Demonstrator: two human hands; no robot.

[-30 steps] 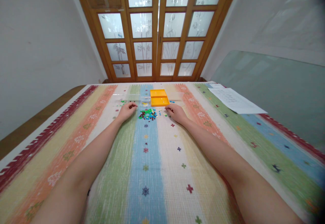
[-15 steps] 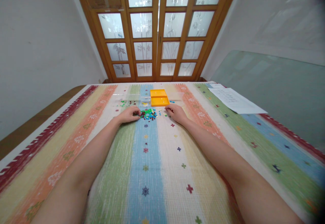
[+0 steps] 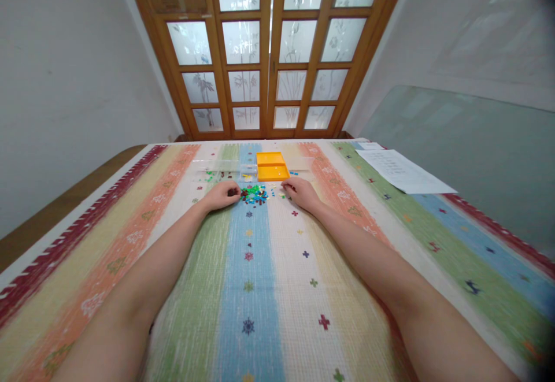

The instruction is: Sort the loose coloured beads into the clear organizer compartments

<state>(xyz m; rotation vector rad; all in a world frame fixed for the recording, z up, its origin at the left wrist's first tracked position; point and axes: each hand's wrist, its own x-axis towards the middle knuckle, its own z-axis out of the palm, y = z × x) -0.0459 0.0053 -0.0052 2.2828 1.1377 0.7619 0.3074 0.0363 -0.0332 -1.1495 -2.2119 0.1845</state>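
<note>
A small heap of tiny coloured pieces (image 3: 254,193), mostly green, blue and red, lies on the striped cloth far ahead of me. My left hand (image 3: 222,195) rests on the cloth just left of the heap, fingers curled with the tips pinched at a dark red piece on the heap's edge. My right hand (image 3: 300,191) lies to the right of the heap, fingers curled down onto the cloth near a few scattered pieces; what its fingertips hold is too small to make out. An orange tray (image 3: 271,166) stands just behind the heap.
Clear plastic compartment boxes (image 3: 219,167) with a few pieces sit left of the orange tray. A printed paper sheet (image 3: 401,171) lies at the far right. The striped cloth (image 3: 260,278) covers the table. Wooden glazed doors (image 3: 264,52) stand behind.
My left hand has slid right and a little nearer, from by the clear boxes to the heap's left edge. My right hand has stayed where it was.
</note>
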